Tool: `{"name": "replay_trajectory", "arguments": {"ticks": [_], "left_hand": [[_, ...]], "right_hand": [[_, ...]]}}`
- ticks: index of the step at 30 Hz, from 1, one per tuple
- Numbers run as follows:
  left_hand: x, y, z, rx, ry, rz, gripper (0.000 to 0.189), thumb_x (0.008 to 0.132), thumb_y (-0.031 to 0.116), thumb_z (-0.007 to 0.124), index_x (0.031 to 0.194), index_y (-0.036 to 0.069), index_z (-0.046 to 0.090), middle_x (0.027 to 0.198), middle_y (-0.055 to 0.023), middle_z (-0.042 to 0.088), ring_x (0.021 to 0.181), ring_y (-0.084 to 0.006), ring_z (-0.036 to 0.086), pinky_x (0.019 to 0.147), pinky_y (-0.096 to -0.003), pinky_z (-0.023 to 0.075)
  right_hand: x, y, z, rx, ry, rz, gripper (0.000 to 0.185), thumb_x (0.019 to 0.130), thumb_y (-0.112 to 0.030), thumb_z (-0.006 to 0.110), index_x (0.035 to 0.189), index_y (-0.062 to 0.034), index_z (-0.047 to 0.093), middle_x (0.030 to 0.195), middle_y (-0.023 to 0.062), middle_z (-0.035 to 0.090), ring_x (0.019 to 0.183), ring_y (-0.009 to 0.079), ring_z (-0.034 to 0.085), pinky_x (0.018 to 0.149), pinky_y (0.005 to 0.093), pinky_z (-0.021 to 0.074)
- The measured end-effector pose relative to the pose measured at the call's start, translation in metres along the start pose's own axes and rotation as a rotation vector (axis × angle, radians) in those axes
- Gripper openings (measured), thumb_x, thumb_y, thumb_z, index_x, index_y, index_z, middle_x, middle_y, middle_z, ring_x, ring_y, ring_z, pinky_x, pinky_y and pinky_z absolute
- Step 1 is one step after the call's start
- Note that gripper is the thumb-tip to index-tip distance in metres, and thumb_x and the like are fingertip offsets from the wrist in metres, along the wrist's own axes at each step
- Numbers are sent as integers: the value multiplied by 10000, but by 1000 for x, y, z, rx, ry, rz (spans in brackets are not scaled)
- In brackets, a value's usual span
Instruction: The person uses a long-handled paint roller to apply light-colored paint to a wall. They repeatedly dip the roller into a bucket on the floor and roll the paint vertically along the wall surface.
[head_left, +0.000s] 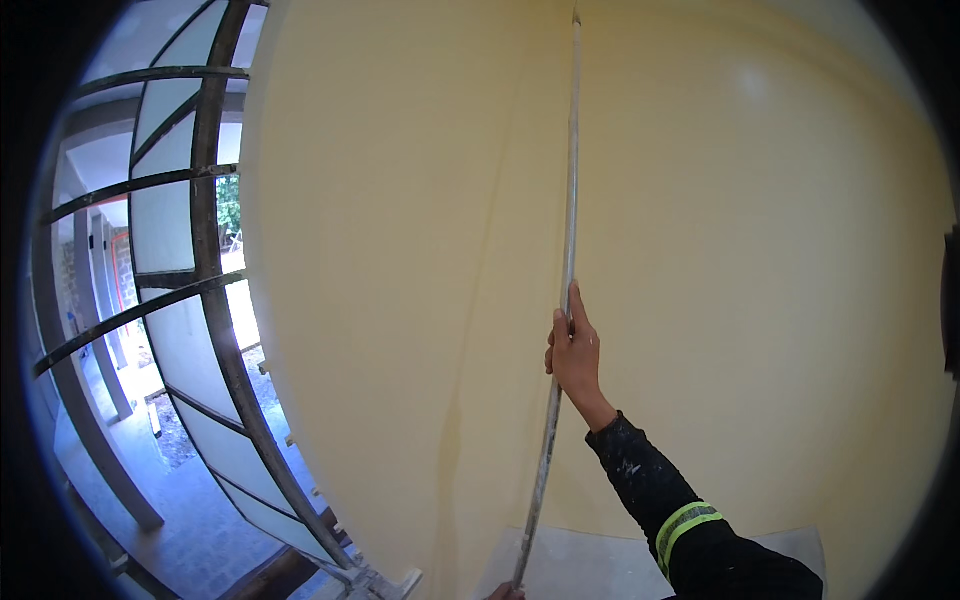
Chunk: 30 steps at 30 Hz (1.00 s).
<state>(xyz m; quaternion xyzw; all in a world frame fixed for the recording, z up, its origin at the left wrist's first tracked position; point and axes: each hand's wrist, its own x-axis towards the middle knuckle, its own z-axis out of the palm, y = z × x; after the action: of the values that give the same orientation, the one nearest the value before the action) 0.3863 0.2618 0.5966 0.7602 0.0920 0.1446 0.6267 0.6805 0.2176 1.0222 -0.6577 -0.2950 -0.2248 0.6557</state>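
A long, thin metal pole (572, 202) runs almost upright before a yellow wall (390, 225). My right hand (577, 352) is wrapped around its middle, with the index finger stretched up along the shaft. Paint spots mark the black sleeve (637, 465) on that arm, which carries a reflective yellow-green band. At the bottom edge of the picture, my left hand (507, 592) holds the pole's lower part and is mostly cut off. The pole's upper end meets the top of the picture, so whatever it may carry there cannot be told.
On the left stands a dark frame (206, 150) with pale panels (161, 225) and crossing bars (142, 184). Beyond it are a grey floor (180, 517) and posts. A pale grey surface (600, 559) lies below the wall, behind my right arm.
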Motion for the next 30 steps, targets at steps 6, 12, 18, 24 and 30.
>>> {"name": "replay_trajectory", "arguments": {"ticks": [6, 12, 18, 24, 30], "left_hand": [[-2, 6, 2, -75, 7, 63, 325, 1137, 300, 573, 1309, 47, 682, 954, -145, 753, 904, -254, 716, 836, -412, 567], [1, 10, 2, -85, 27, -20, 320, 1136, 277, 584, 1323, 40, 689, 933, -119, 750, 885, -227, 706, 824, -396, 572], [35, 58, 0, -84, 27, 139, 357, 1142, 322, 587, 1309, 28, 699, 912, -102, 737, 847, -185, 697, 795, -373, 577], [55, 92, 3, -154, 40, 183, 382, 1148, 343, 583, 1310, 17, 699, 876, -87, 720, 822, -180, 691, 773, -376, 574], [49, 71, 9, -125, 14, 129, 363, 1144, 327, 584, 1303, 22, 700, 901, -98, 735, 840, -187, 697, 785, -377, 576]], "right_hand": [[4, 1, -1, -23, 6, -40, 623, 1180, -181, 503, 1763, -214, 288, 717, 4, 506, 469, 79, 501, 420, 305, 500], [7, -4, 0, -70, 12, -109, 615, 1179, -176, 498, 1760, -204, 298, 712, 11, 520, 459, 90, 524, 407, 310, 501], [71, -36, -4, -38, 20, -91, 607, 1164, -183, 508, 1745, -197, 333, 717, 30, 536, 455, 122, 539, 422, 339, 515], [112, -54, -7, -63, 27, -112, 595, 1163, -193, 513, 1737, -191, 354, 721, 34, 540, 453, 126, 540, 414, 343, 513], [88, -52, -9, -54, 30, -109, 605, 1161, -192, 528, 1739, -203, 351, 717, 32, 540, 459, 122, 543, 420, 344, 514]]}}
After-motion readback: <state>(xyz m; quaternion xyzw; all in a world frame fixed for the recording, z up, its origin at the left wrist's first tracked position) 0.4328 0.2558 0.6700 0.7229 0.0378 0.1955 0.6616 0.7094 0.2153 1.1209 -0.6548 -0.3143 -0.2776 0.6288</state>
